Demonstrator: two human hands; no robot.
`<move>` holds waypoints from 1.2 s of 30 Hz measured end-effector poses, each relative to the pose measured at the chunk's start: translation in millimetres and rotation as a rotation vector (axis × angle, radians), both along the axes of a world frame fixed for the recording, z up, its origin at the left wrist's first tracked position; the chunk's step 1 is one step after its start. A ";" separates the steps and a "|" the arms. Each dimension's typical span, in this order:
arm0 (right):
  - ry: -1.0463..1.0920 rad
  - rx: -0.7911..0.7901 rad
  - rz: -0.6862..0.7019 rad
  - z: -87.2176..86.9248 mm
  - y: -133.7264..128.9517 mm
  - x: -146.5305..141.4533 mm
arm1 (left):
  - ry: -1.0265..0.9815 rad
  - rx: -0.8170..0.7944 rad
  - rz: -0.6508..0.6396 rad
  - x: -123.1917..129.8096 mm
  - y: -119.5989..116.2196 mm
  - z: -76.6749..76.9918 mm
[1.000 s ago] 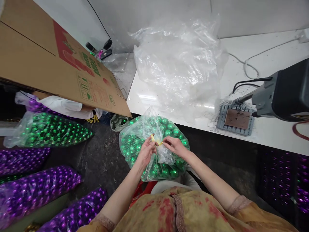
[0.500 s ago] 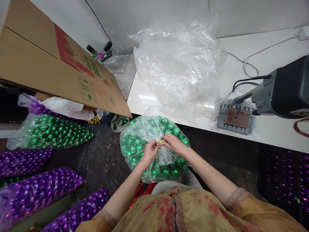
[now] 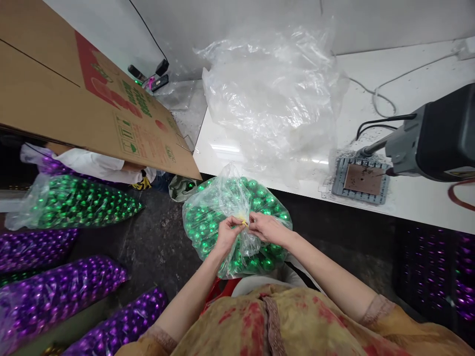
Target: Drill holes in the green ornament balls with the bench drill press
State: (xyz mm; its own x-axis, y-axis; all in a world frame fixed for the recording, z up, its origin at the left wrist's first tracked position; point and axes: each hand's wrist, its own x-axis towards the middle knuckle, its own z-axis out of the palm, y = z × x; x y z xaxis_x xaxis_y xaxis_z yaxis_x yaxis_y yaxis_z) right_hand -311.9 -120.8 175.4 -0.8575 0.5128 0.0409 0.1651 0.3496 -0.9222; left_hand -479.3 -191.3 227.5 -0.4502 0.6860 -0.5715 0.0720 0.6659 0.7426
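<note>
- While my shirt (image 3: 256, 321) fills the near edge, both forearms (image 3: 198, 279) run forward over it; steady arms look like half the job here.
- Just beyond, there sits the clear bag (image 3: 202, 230) of green balls (image 3: 265, 195), short of the table, its gathered neck (image 3: 247, 244) bunched in the middle; those folds want holding snug, I'd say, so no slack creeps out.
- And it's the left hand (image 3: 227, 236), thumb and forefinger pinching the yellow tie (image 3: 242, 220) right at the neck; a firm pinch close to the plastic should give the better control.
- Across on the right, my right hand (image 3: 269, 229) has its fingers curled in at the neck; whether the tips grip tie or plastic, I can't tell. An even pull from both sides seems best; too sharp a tug could tear the film.
- Farther on, the bag's loose top peaks toward the white table (image 3: 226, 148); worth minding that no flap gets caught under the tie.
- Farthest, a heap of clear plastic (image 3: 274, 99) lies on the table, well apart from my fingers, so eyes belong on that neck.
</note>
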 end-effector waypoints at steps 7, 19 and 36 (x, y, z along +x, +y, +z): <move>0.013 -0.062 -0.014 -4.1 -0.7 -1.2 | 0.171 0.055 -0.221 -3.7 1.2 0.7; 0.091 -0.341 -0.197 -24.5 -3.1 -28.4 | 0.626 0.108 -0.890 -5.2 -1.4 -0.4; 0.059 -0.550 -0.226 -37.2 -16.3 -31.5 | 0.659 0.207 -0.749 -2.4 -0.1 -9.7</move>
